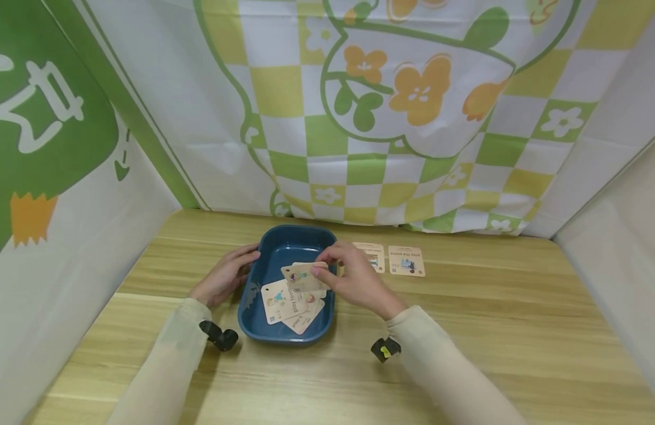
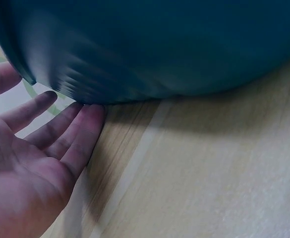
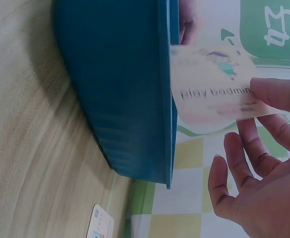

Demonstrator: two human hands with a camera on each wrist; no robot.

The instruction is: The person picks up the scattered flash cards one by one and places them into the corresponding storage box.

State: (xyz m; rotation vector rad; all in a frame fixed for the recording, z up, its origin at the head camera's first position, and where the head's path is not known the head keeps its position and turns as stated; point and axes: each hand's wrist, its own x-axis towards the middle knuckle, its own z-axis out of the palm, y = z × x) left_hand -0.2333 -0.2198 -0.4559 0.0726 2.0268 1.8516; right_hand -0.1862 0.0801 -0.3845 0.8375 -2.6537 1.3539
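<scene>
My right hand pinches a picture card by its edge between thumb and fingers, above the blue tray. In the right wrist view this card reads "play badmin", the rest covered by the thumb. Beneath it, several more cards lie overlapping in the tray, among them a "play football" card. At the tray's left side is my left hand, its thumb by the rim. The left wrist view shows that hand with extended fingertips touching the tray's lower wall.
Right of the tray, two cards lie on the wooden table: a "play the piano" card and another card partly behind my right hand. A checkered, flowered cloth hangs along the table's back edge.
</scene>
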